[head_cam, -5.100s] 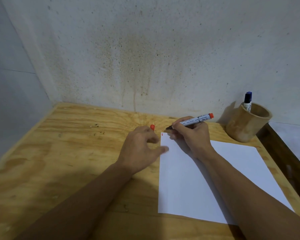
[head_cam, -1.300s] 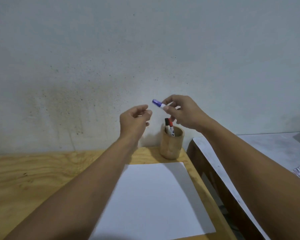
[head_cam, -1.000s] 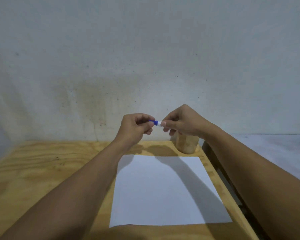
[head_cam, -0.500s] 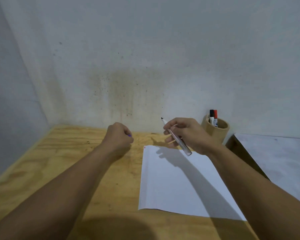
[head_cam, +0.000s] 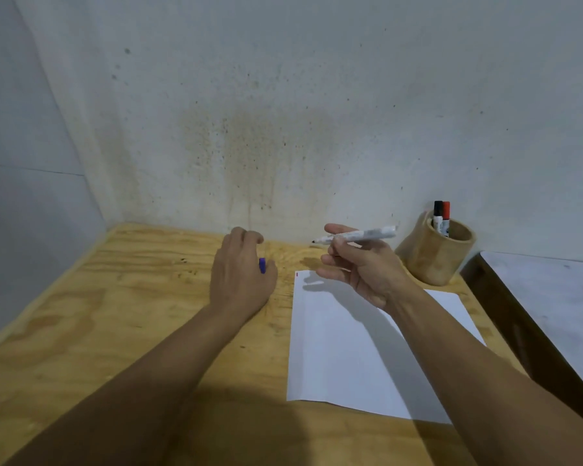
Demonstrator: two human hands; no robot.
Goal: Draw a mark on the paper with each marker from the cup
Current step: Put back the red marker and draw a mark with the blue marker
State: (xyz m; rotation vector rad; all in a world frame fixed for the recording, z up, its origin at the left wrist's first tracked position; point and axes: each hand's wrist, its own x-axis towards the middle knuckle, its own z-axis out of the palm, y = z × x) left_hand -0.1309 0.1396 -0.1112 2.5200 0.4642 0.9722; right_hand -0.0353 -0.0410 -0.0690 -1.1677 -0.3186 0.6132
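Your right hand (head_cam: 364,270) pinches uncapped white marker (head_cam: 357,235) above white paper sheet (head_cam: 350,348); left hand (head_cam: 239,277) curls around purple cap (head_cam: 262,265) on plywood table (head_cam: 115,314); bamboo cup (head_cam: 435,257) holds black and red markers (head_cam: 441,213)

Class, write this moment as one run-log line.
right hand: holds uncapped marker above paper | left hand: holds blue cap | cup: two markers | paper: one red mark

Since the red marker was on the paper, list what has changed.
The red marker is back in the wooden cup. The right hand now holds the uncapped blue marker; the left hand holds its blue cap. The white paper keeps one red mark.
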